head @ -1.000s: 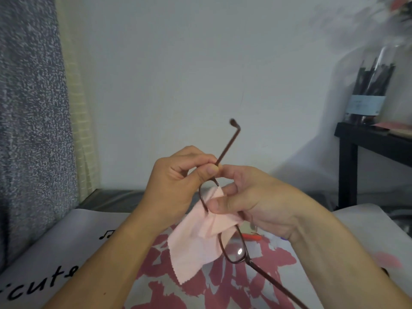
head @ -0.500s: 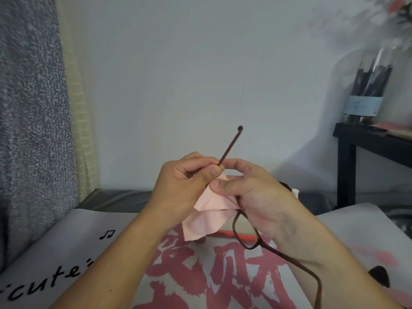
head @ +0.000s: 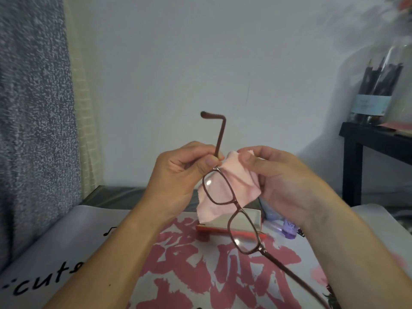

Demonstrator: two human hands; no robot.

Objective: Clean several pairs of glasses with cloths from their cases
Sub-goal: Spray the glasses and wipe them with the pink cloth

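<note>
Glasses (head: 231, 204) held up in the air above the surface (head: 66, 237), brown thin frame, one arm pointing up, the other trailing down toward the wearer. Likely light and fairly fragile; best held at the hinge or rim, off the lenses. Left hand (head: 178, 175) pinching the upright arm just above the hinge. Pink cloth (head: 236, 175) soft and limp, draped behind the upper lens, gripped between thumb and fingers of right hand (head: 289, 179). Below the glasses, a red-edged case (head: 211, 228); beside it a small purple bottle (head: 289, 228). Farther right of the glasses, a black side table (head: 356, 152) against a pale wall (head: 200, 63).
</note>
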